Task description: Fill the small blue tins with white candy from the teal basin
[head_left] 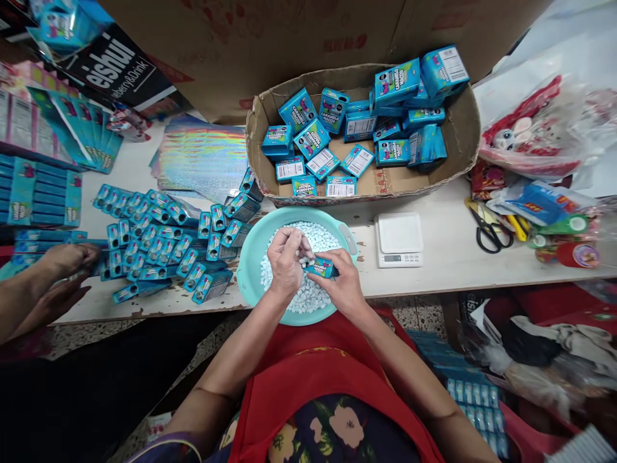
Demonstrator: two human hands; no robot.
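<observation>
My right hand (344, 283) holds a small blue candy box (322, 267) on its side over a turquoise basin (248, 273). My left hand (288, 260) is curled closed around some small pale candies (304, 260), close to the left end of the box. Below both hands, the basin holds a heap of pale blue-white candies (308, 299). To the left, many small blue boxes (159, 241) stand packed together on the table, their top ends showing holes.
A cut-down cardboard box (380, 186) with more blue boxes stands behind the basin. On the right are a white scale (399, 239), black scissors (489, 235) and bagged sweets (544, 206). A co-worker's hands (67, 270) work at the left. Shiny sheets (202, 154) lie behind the blue boxes.
</observation>
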